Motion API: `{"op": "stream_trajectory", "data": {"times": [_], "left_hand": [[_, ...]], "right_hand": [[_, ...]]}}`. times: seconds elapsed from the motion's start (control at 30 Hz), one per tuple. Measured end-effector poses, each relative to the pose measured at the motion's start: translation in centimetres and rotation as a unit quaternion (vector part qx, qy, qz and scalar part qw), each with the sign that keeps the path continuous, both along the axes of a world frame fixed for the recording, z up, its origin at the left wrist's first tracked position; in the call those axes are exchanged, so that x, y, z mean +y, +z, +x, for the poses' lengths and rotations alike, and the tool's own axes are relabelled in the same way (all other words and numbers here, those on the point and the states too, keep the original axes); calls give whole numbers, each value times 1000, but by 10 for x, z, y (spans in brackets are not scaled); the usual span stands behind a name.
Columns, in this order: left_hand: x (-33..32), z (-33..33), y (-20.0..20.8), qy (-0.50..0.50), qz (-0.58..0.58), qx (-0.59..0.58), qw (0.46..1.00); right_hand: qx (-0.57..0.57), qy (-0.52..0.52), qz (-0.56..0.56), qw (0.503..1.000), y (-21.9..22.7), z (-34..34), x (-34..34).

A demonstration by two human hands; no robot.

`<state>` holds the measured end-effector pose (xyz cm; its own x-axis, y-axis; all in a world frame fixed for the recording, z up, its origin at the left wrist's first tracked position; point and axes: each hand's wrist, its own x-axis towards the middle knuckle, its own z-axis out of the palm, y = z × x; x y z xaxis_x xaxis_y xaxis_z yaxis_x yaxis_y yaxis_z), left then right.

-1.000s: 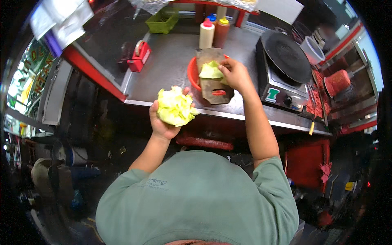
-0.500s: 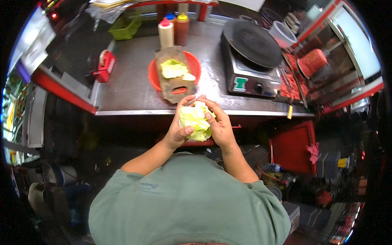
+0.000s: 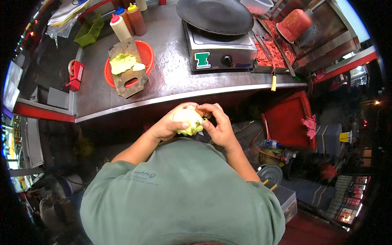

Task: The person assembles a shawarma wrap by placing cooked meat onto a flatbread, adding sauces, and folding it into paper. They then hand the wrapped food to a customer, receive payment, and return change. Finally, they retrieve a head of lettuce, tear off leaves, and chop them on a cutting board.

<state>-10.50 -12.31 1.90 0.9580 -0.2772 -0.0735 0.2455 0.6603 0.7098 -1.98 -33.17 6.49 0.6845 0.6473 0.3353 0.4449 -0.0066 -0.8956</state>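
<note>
A pale green head of lettuce (image 3: 188,121) is between my hands in front of my body, short of the counter's front edge. My left hand (image 3: 173,122) wraps its left side, thumb pressed on the leaves. On the other side my right hand (image 3: 218,125) grips the head, its thumb and fingers bent at the top right. Beyond them, on the counter, a wooden cutting board (image 3: 121,87) with a handle slot rests across a red plastic basin (image 3: 150,57). Loose lettuce leaves (image 3: 123,63) lie on the board.
Squeeze bottles (image 3: 119,27) and a green basket (image 3: 89,32) stand behind the board on the steel counter (image 3: 165,53). A red tape dispenser (image 3: 76,75) is at left. Rightward are a black pan (image 3: 216,15) on a stove (image 3: 222,51) and a tray of shredded red food (image 3: 273,53).
My view has swung to the right, so the counter things appear further left and higher. The lettuce sits turned in my hands, with my right fingers curled more over its top.
</note>
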Motion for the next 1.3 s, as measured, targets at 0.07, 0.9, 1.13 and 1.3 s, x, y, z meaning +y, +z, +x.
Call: {"op": "stream_trajectory", "data": {"times": [0.07, 0.9, 1.13, 1.3], "left_hand": [[-6, 4, 6, 89, 210, -59, 972], [13, -25, -10, 187, 464, -219, 838], [19, -22, -12, 139, 138, -115, 974], [4, -20, 0, 190, 211, -82, 955]], "right_hand": [[57, -75, -117, 989, 4, -2, 1], [-142, -115, -218, 959, -3, -42, 61], [131, -57, -29, 989, -15, -31, 51], [110, -63, -56, 990, -15, -26, 47]]}}
